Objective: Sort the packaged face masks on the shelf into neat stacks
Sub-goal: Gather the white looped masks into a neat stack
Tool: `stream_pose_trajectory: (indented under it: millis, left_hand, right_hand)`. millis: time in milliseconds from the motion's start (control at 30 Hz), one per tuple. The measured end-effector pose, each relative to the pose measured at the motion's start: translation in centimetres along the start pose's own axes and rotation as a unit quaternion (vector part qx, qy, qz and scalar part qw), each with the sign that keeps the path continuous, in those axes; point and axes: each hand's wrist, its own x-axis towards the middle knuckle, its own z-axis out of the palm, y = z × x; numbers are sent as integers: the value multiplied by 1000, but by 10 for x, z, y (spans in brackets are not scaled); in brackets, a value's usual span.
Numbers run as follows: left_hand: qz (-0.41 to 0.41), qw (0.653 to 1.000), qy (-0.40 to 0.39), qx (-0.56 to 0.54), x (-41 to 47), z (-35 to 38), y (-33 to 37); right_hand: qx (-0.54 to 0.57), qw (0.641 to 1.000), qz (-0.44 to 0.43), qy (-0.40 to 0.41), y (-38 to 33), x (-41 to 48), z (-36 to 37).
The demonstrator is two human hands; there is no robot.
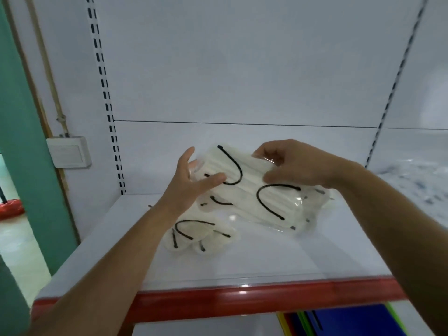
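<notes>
A clear packet of white face masks with black ear loops point(244, 177) is lifted above the white shelf point(278, 258). My left hand point(191, 183) holds its left end, thumb on top and fingers behind. My right hand point(293, 166) pinches its upper right edge. Under it lies a loose pile of more mask packets point(286, 214), spread to the right. A smaller packet point(194, 238) lies apart at the front left of the pile.
The shelf has a red front strip point(242, 301) and a white back panel with slotted uprights point(106, 98). A white switch box point(69, 151) sits on the left wall. Coloured items point(344, 321) show on the shelf below.
</notes>
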Motion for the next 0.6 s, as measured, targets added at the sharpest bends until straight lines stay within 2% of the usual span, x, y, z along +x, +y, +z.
stream_pose_trajectory:
  millis: [100,167,333,433,500,600]
  left_hand:
    - [-39,992,-111,33,-1,15,4]
    - [-32,984,-166,60,-1,31,10]
    - [-7,994,-107,-5,-1,73,10]
    - [-20,996,-85,-16,1,87,4]
    - [-29,996,-74,-46,5,95,2]
    - [-40,992,-74,-89,5,109,1]
  right_hand:
    - [-47,999,8,-5,12,-19,-12]
    - [-71,997,17,-5,23,-29,-17]
    - [-62,996,53,30,63,-59,-33]
    - [54,990,91,94,97,-87,-45]
    - [169,969,101,150,120,-104,-48]
    - [275,944,94,158,144,-115,-36]
